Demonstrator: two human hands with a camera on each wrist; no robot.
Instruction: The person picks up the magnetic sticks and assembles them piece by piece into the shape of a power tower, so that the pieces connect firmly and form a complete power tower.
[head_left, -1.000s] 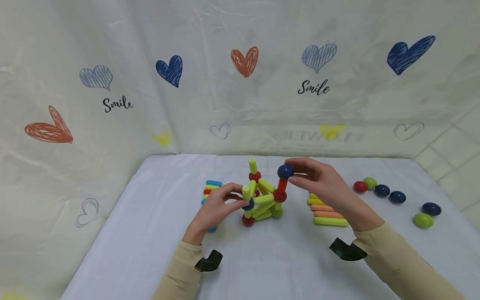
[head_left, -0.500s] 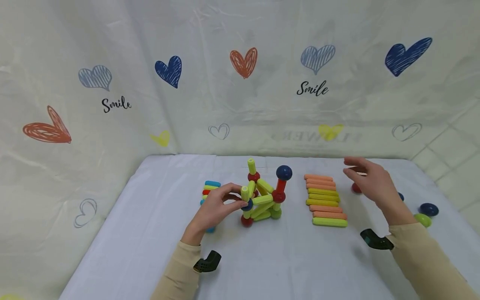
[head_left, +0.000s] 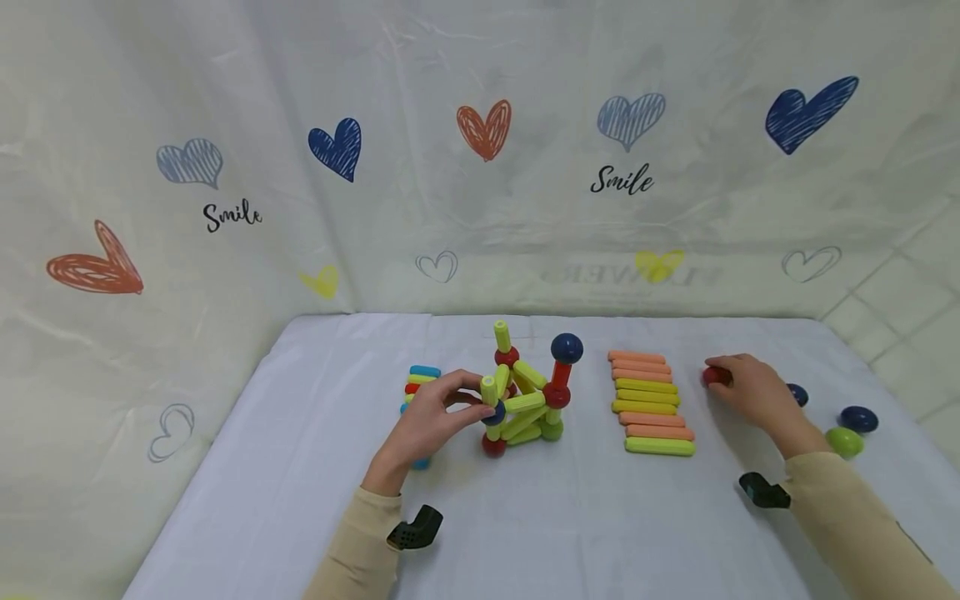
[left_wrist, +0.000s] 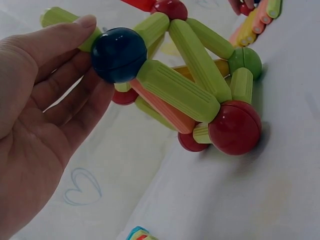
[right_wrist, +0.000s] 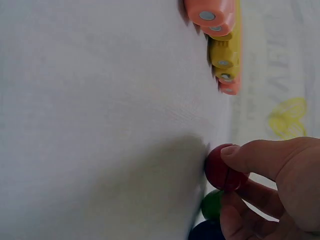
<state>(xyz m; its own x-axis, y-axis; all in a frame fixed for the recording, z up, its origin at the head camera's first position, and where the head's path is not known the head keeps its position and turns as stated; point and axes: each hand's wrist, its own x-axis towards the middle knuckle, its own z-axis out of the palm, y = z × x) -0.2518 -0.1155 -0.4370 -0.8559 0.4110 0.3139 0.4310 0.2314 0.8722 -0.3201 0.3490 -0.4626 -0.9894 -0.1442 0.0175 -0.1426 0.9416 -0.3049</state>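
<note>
My left hand holds a corner of a structure of magnetic rods and balls that stands on the table. In the left wrist view the thumb lies on a yellow-green rod beside a dark blue ball; the other fingers are behind them. A red rod rises from the structure, topped by a large dark blue ball. At the right, my right hand pinches a loose red ball between thumb and fingers, low over the cloth. A green ball sits close beneath it.
Orange, yellow and green magnetic rods lie in a row right of the structure. Several blue and other rods lie partly behind the left hand. Dark blue balls and a green ball rest at the right on the white cloth.
My right hand has let go of the large blue ball atop the red rod, moved right and taken hold of the loose red ball. My left hand keeps its place on the structure.
</note>
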